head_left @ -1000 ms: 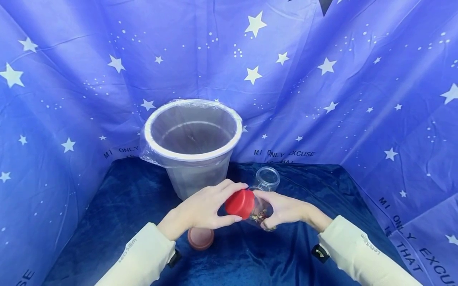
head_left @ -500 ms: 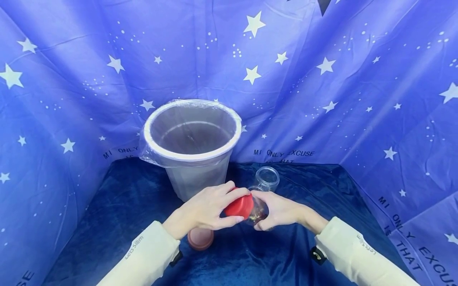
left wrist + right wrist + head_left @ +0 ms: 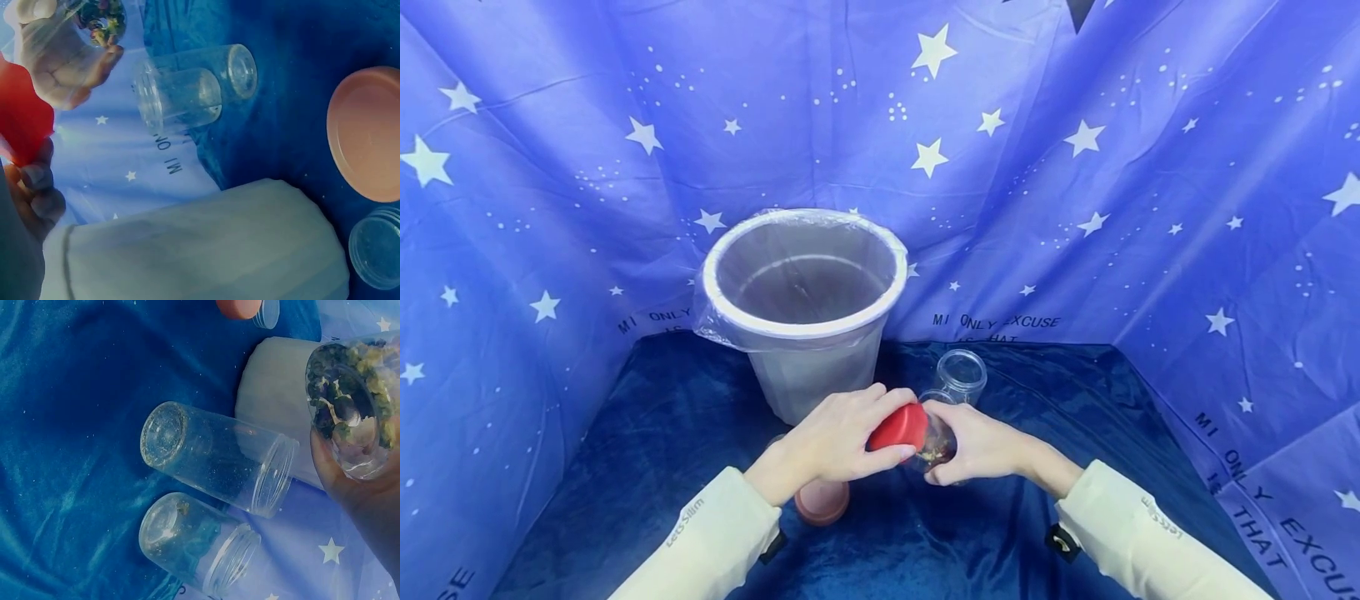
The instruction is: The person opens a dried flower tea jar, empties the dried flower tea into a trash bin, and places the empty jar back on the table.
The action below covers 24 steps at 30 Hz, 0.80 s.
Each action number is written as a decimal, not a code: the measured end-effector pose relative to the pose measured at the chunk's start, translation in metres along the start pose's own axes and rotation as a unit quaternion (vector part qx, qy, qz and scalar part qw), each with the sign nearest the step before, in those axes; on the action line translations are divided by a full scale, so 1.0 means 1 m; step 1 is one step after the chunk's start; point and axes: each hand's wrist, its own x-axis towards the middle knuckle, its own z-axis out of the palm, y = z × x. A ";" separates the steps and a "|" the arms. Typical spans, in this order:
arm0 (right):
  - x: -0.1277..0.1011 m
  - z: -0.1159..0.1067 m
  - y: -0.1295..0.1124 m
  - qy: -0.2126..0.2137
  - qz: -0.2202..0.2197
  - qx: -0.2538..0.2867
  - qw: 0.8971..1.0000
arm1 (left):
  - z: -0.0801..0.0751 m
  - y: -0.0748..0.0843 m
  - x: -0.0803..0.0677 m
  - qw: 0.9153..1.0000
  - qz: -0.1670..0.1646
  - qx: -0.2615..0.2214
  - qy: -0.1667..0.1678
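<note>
glossy red plastic lid (image 3: 900,427), clear plastic jar (image 3: 353,419), velvety blue cloth (image 3: 662,433)

Red lid (image 3: 900,427), star-patterned blue backdrop (image 3: 1075,167)

Far centre: a white bin (image 3: 805,367) lined with clear plastic, standing on the blue velvet cloth (image 3: 625,467). Right of it, two empty clear jars (image 3: 219,456) stand together. Near left: a pink lid (image 3: 822,502). Behind: a star-printed blue backdrop (image 3: 1075,208).
</note>
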 end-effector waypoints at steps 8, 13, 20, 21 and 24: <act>0.002 0.005 -0.007 0.071 0.012 -0.095 0.993 | 0.001 0.005 0.004 0.992 -0.123 -0.024 0.023; 0.003 0.010 -0.012 0.098 0.029 -0.129 0.986 | 0.003 0.009 0.005 0.981 -0.190 -0.015 0.029; 0.005 0.019 -0.017 0.167 0.028 -0.214 0.962 | 0.003 0.014 0.008 0.954 -0.297 -0.046 0.019; 0.006 0.020 -0.018 0.176 0.022 -0.228 0.957 | 0.003 0.015 0.008 0.950 -0.309 -0.052 0.016; 0.007 0.023 -0.017 0.196 0.006 -0.261 0.945 | 0.002 0.015 0.009 0.939 -0.337 -0.065 0.002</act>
